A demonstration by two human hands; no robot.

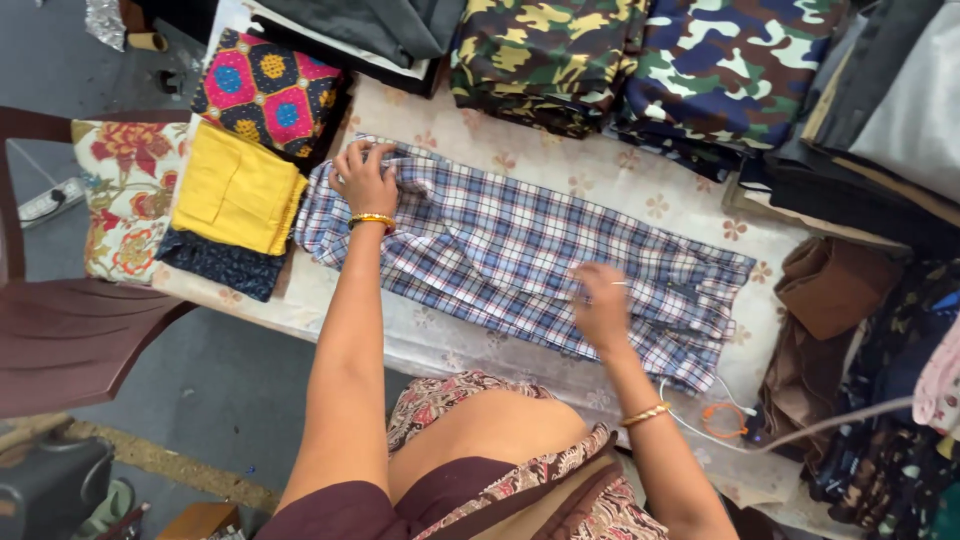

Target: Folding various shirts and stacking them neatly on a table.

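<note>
Smoothing a folded plaid cloth [520, 265] lying across the table [640, 195] at mid-frame. Left hand [365, 180] pinned its upper-left end, fingers bunched on the fabric; right hand [603, 305] lay blurred over the lower middle, grip impossible to tell. Probably mid-fold, judging by the layout: next likely called for holding that end flat and squaring the edges. Stacked fabrics [240, 190] sat left.

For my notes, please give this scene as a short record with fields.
surface: table with pale flowered cover
main item: plaid cloth, laid flat
left hand: presses the cloth's left end
right hand: blurred, on the cloth's middle
at left: yellow cloth on a folded pile
behind: camouflage fabrics
</note>
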